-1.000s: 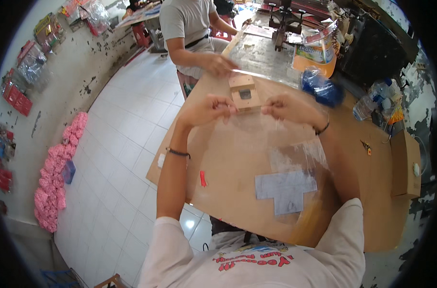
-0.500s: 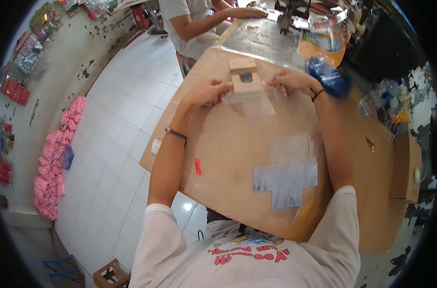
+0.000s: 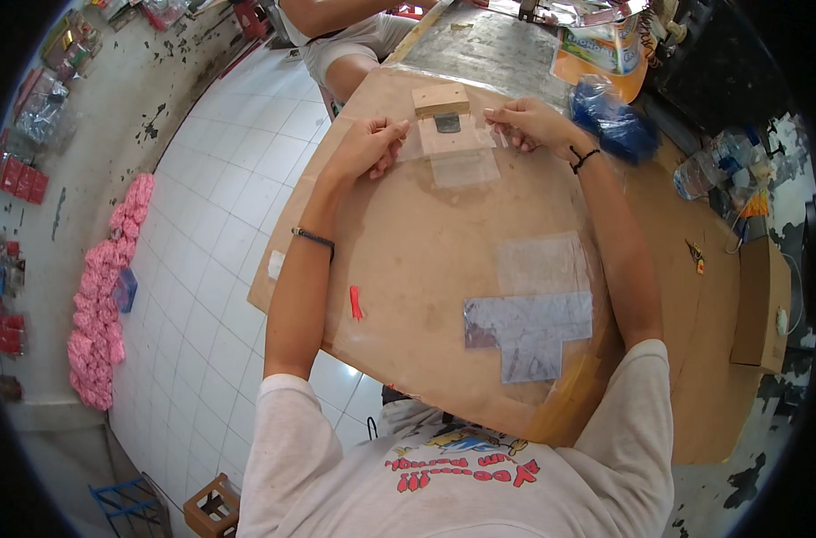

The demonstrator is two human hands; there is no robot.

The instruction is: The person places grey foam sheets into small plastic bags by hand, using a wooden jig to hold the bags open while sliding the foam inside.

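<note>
A small wooden block jig [image 3: 441, 100] with a dark square in its middle stands toward the far end of the board. Under and around its lower part lies a clear plastic sheet [image 3: 466, 169], with one flap toward me and others out to the sides. At the jig's left my left hand [image 3: 372, 146] is closed in a pinch at the edge of the side flap. My right hand [image 3: 529, 124] pinches the flap on the right side; the film between its fingers is hard to see. Nearer me lies a cross-shaped clear plastic sheet [image 3: 531, 336].
Brown board [image 3: 408, 269] covers the table. A red strip [image 3: 356, 303] lies at left. A blue plastic-wrapped bundle [image 3: 614, 121], plastic bottles [image 3: 695, 175] and a cardboard box [image 3: 762, 305] are at right. Another person's knee [image 3: 352, 73] shows beyond the far left edge.
Both hands have drawn slightly outward from the jig's sides, the fingertips higher. The whole view has shifted a little. The other person's hand on the far table is out of view now.
</note>
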